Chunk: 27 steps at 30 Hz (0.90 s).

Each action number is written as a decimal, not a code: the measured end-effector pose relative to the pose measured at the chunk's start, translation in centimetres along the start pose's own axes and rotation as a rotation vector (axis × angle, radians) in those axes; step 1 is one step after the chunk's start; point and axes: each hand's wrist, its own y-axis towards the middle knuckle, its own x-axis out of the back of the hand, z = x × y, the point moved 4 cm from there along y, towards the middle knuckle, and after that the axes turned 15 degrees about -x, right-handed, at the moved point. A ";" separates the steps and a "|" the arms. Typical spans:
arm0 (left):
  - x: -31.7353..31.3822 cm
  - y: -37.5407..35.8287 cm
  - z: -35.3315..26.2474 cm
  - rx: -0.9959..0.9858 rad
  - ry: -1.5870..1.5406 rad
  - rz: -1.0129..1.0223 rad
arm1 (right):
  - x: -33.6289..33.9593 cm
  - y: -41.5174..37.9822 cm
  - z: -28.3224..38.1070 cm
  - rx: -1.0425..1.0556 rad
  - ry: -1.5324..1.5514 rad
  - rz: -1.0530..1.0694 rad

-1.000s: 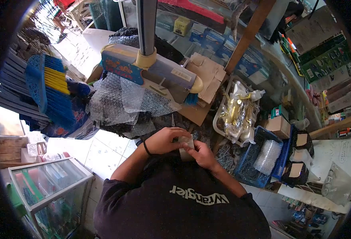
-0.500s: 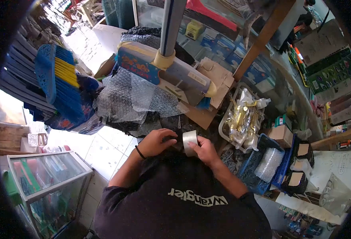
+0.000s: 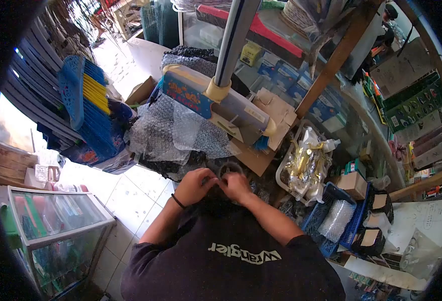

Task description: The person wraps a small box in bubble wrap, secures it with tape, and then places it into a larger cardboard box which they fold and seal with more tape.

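Observation:
A roll of clear tape (image 3: 238, 167), seen as a ring, is in my right hand (image 3: 236, 187), whose fingers curl over its near side. My left hand (image 3: 196, 186), with a dark band at the wrist, has its fingers closed in a pinch. Its fingertips meet those of my right hand beside the roll; whatever lies between them is too small to make out. Just beyond the hands, a blue-labelled broom head (image 3: 187, 94) on a grey pole (image 3: 235, 42) rests over bubble wrap (image 3: 156, 125) and cardboard (image 3: 253, 154).
To the right stand a white tray (image 3: 280, 176) of bagged gold-coloured fittings and blue baskets (image 3: 315, 220). A blue and yellow brush (image 3: 75, 95) stands at the left, above a glass display case (image 3: 60, 226). A wooden post (image 3: 326, 65) slants across the back right.
My hands have come together, fingertips meeting. The tape roll has turned from its side face to a ring-like view and moved slightly away from my body. The camera view has shifted a little.

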 end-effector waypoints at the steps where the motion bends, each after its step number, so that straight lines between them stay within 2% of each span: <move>1: -0.1 0.1 -0.1 0.005 0.006 0.015 | -0.1 0.0 -0.1 0.037 0.059 0.009; 5: -0.8 0.6 0.1 -0.087 0.058 0.007 | 2.1 -0.8 0.0 0.129 0.285 -0.107; 8: -1.2 1.5 -0.5 -0.090 0.029 0.044 | 4.2 -0.6 -1.4 -0.015 0.504 -0.245; 11: -1.6 2.2 -0.9 -0.078 -0.006 0.082 | 5.4 0.6 -5.1 -0.373 0.871 -0.155; 14: -2.1 2.9 -1.0 -0.140 0.013 0.091 | 6.4 1.4 -8.1 -0.543 1.224 -0.159; 19: -2.8 3.3 -1.0 -0.183 0.029 0.119 | 7.8 2.1 -10.5 -0.706 1.280 -0.150; 23: -3.1 3.4 -1.4 -0.144 0.016 0.135 | 8.4 2.6 -10.3 -0.797 1.302 -0.079; 27: -3.2 3.3 -1.5 -0.121 0.011 0.148 | 8.3 3.7 -10.6 -0.809 1.393 -0.065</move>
